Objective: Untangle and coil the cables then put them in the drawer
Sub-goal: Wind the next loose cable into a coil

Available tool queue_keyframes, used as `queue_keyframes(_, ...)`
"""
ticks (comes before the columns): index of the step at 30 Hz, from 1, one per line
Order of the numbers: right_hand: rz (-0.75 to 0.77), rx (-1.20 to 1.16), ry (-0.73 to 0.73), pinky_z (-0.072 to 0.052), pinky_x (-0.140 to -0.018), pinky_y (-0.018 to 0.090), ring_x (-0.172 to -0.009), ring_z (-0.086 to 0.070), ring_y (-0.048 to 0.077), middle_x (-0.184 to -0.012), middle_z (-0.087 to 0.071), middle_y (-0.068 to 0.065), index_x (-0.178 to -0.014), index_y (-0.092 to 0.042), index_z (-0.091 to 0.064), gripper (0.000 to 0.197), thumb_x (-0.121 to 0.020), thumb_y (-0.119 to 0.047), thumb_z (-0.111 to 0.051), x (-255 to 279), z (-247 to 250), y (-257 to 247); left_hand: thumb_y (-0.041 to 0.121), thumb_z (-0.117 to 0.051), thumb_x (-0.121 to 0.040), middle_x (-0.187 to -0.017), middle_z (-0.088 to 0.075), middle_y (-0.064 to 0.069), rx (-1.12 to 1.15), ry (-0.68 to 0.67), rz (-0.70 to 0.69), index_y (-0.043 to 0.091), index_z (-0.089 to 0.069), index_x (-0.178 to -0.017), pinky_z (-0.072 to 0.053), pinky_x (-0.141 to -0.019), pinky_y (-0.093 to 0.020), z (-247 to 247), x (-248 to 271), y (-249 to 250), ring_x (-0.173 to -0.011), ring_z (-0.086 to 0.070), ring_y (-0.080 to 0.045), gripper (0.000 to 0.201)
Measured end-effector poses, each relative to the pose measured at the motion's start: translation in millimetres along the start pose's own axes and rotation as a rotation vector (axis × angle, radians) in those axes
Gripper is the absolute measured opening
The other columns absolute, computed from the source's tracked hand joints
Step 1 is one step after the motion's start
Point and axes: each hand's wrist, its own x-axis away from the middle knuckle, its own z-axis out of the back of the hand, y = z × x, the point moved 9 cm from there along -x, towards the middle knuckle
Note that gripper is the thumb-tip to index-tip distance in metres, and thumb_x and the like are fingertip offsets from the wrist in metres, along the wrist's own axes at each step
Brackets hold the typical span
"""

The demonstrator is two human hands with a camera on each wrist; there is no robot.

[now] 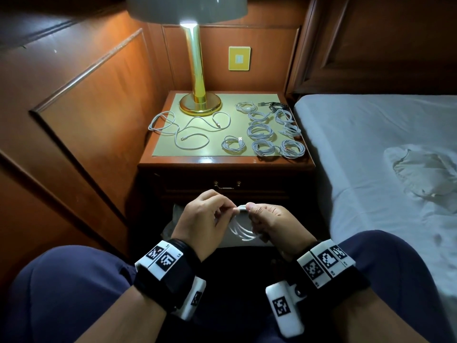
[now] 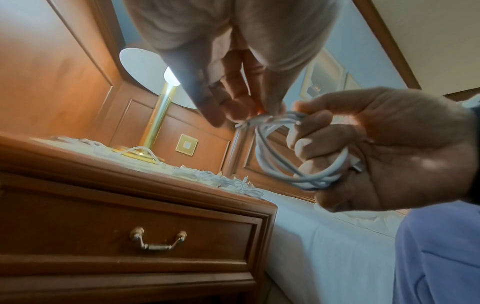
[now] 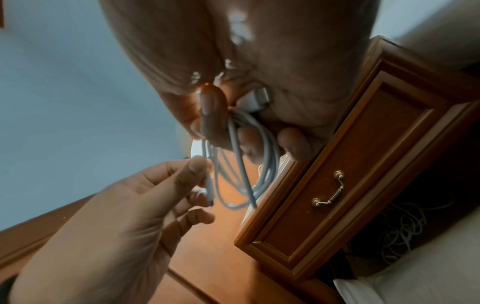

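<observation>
Head cam overhead; wrist cams close, upward

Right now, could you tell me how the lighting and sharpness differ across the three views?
Head view: the lit lamp brightens the nightstand top, with glare on its front edge; the room's edges fall dark and its lines bow. Left wrist view: the left hand is close, soft and backlit. Right wrist view: the held cable is slightly blurred, the right hand shadowed.

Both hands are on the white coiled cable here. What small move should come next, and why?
Probably wrapping the loose plug end round the white coiled cable to lock it: the right hand grips the loops, the left hand pinches the end, and the wooden drawer is shut.
</observation>
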Motion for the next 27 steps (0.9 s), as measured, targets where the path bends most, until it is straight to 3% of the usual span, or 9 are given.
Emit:
queue_keyframes(3, 0.033, 0.068, 0.086, -0.032, -0.045, 0.014, -0.043, -0.042, 0.000, -0.048, -0.048, -0.011, -0.060, -0.019, -0.057, 0.041, -0.101, -0.028, -0.055, -0.8, 7.3, -3.4, 0.016, -0.074, -0.086, -0.079, -0.060, 0.009, -0.040, -0.058, 0.007, 0.016, -0.066, -0.081, -0.042, -0.066, -0.009, -6.7, 2.6, 4.9, -0.069, -0.057, -0.006, 0.009)
queue_keyframes(5, 0.045, 0.064, 0.097, -0.033, -0.047, 0.015, -0.044, -0.042, 0.001, -0.049, -0.050, -0.011, -0.063, -0.017, -0.057, 0.039, -0.100, -0.029, -0.056, -2.0, 8.0, -2.7, 0.013, -0.075, -0.085, -0.078, -0.062, 0.010, -0.012, -0.089, 0.049, 0.016, -0.066, -0.082, -0.041, -0.068, -0.007, -13.0, 5.9, 2.7, -0.071, -0.058, -0.005, 0.010)
queue_keyframes(9, 0.047, -0.037, 0.087, -0.028, -0.045, 0.022, -0.046, -0.037, 0.011, -0.052, -0.046, 0.000, -0.065, -0.012, -0.053, 0.040, -0.101, -0.027, -0.053, -2.1, 10.1, -2.5, 0.002, -0.077, -0.081, -0.077, -0.071, 0.006, 0.275, -0.209, 0.277, 0.019, -0.069, -0.089, -0.055, -0.072, -0.020, -30.9, 15.6, -10.0, -0.072, -0.069, -0.005, 0.021)
queue_keyframes(12, 0.030, -0.088, 0.051, -0.023, -0.044, 0.025, -0.045, -0.031, 0.013, -0.050, -0.042, 0.002, -0.056, -0.016, -0.048, 0.048, -0.103, -0.025, -0.049, -1.8, 7.8, -1.9, -0.004, -0.076, -0.079, -0.072, -0.073, 0.003, 0.345, -0.176, 0.355, 0.019, -0.070, -0.083, -0.058, -0.067, -0.026, -29.9, 17.1, -12.3, -0.065, -0.071, -0.010, 0.024)
queue_keyframes(15, 0.013, -0.144, 0.015, -0.022, -0.044, 0.024, -0.044, -0.029, 0.011, -0.047, -0.039, -0.003, -0.051, -0.021, -0.048, 0.052, -0.104, -0.022, -0.046, -1.0, 4.7, -3.6, 0.011, -0.087, -0.073, -0.068, -0.066, 0.004, 0.258, -0.082, 0.352, 0.018, -0.064, -0.079, -0.047, -0.060, -0.014, -20.0, 14.7, -14.9, -0.059, -0.060, -0.005, 0.026)
queue_keyframes(18, -0.012, -0.250, -0.038, -0.011, -0.050, 0.030, -0.044, -0.026, 0.009, -0.048, -0.032, -0.007, -0.046, -0.023, -0.049, 0.055, -0.101, -0.021, -0.047, 0.8, 0.6, -5.9, 0.025, -0.090, -0.069, -0.088, -0.058, 0.011, 0.194, -0.082, 0.359, 0.024, -0.057, -0.103, -0.045, -0.068, -0.011, -16.9, 14.5, -19.8, -0.075, -0.056, -0.004, 0.048)
queue_keyframes(20, -0.027, -0.307, -0.088, -0.011, -0.050, 0.029, -0.045, -0.024, 0.009, -0.051, -0.029, -0.006, -0.050, -0.022, -0.053, 0.048, -0.098, -0.024, -0.051, 3.2, -3.3, -7.3, 0.018, -0.084, -0.077, -0.101, -0.065, 0.009, 0.330, -0.184, 0.377, 0.023, -0.058, -0.118, -0.053, -0.078, -0.017, -27.4, 15.2, -19.4, -0.087, -0.065, -0.006, 0.049)
queue_keyframes(24, -0.036, -0.245, -0.126, -0.017, -0.045, 0.025, -0.045, -0.029, 0.010, -0.052, -0.033, -0.004, -0.059, -0.019, -0.048, 0.037, -0.092, -0.034, -0.059, 3.8, -7.4, -5.6, 0.012, -0.073, -0.082, -0.085, -0.072, 0.004, 0.345, -0.221, 0.383, 0.022, -0.068, -0.093, -0.059, -0.075, -0.033, -30.7, 14.3, -13.2, -0.078, -0.069, -0.012, 0.016)
queue_keyframes(27, -0.027, -0.257, -0.119, -0.015, -0.049, 0.030, -0.050, -0.029, 0.014, -0.057, -0.033, 0.002, -0.066, -0.017, -0.045, 0.036, -0.093, -0.036, -0.060, 2.1, -10.1, -2.9, 0.013, -0.076, -0.078, -0.069, -0.064, 0.008, 0.319, -0.124, 0.443, 0.022, -0.063, -0.079, -0.055, -0.062, -0.027, -25.2, 13.4, -14.7, -0.062, -0.061, -0.009, 0.016)
